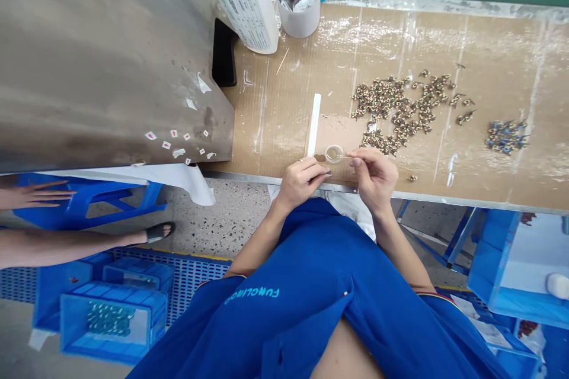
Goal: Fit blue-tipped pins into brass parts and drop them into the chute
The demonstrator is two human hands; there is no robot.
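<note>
At the table's near edge, my left hand (301, 182) is closed in a pinch on a small metal part (328, 173), of which only a dark end shows past the fingertips. Between thumb and forefinger my right hand (376, 177) grips a toothpick (344, 157). Its tip reaches into a small clear cup (328, 154) standing between the two hands. Behind the right hand lies a loose heap of small brass-coloured metal parts (389, 100). A smaller pile of similar parts with blue on them (507, 136) is off to the right.
A white strip (314, 124) lies beside the cup. Farther back are another toothpick (283, 61), a tub with scraps (300, 21), a white bottle (249, 12) and a black phone-like object (224, 53). A metal surface (111, 59) borders the left. Another person's hand (40, 195) shows lower left.
</note>
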